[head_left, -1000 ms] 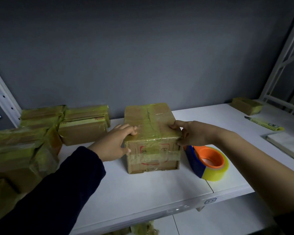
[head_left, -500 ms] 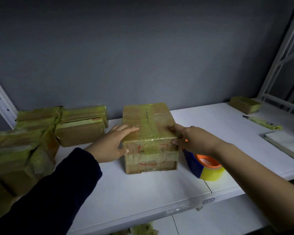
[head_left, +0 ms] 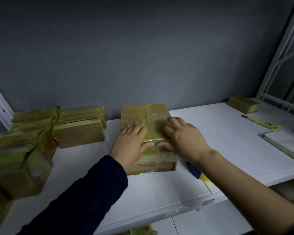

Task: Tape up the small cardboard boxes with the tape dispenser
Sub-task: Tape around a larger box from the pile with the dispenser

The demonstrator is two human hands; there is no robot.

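Smoothing tape (head_left: 152, 133), left hand (head_left: 131, 143) and right hand (head_left: 182, 138) press flat, unclenched, on the box (head_left: 157, 109); this one looks nearly sealed, tape dispenser (head_left: 193, 168) idle beneath the right wrist.

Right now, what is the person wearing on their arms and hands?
A dark navy long sleeve runs down to the left wrist. The right forearm is bare. The left hand and right hand wear no gloves, and no ring or watch shows.
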